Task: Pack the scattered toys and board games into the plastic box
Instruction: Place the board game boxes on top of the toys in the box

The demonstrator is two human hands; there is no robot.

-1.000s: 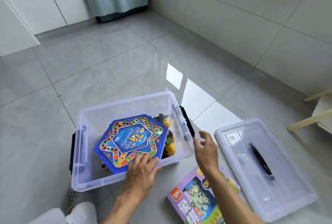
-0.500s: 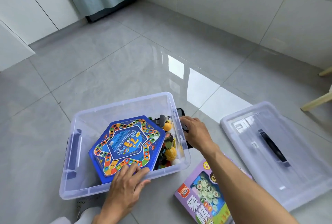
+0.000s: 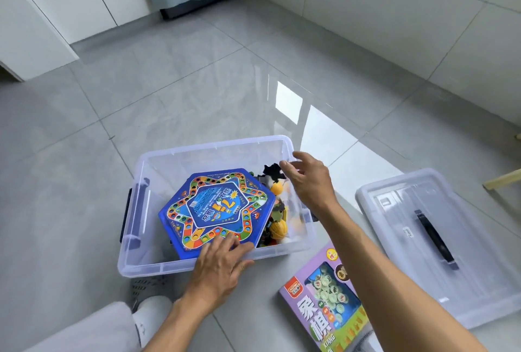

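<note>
A clear plastic box [image 3: 158, 267] stands on the grey tiled floor. Inside it lies a blue hexagonal board game [image 3: 217, 207], tilted, with several small yellow and black toys [image 3: 277, 227] heaped along its right side. My left hand [image 3: 222, 264] rests with straight fingers on the near edge of the blue game. My right hand [image 3: 308, 179] hovers over the box's right side, fingers loosely spread by a black toy [image 3: 272, 172], holding nothing. A purple boxed chess game [image 3: 327, 298] lies on the floor to the right of the box, partly under my right forearm.
The box's clear lid [image 3: 479, 281] with a black handle lies on the floor at the right. A pale wooden furniture leg [image 3: 501, 179] shows at the right edge. My knee and white sock [image 3: 149, 312] are at the bottom left. Tiled walls stand behind.
My right hand has moved from the floor to the box's right rim and on over the toys inside. My left hand has stayed on the blue game.
</note>
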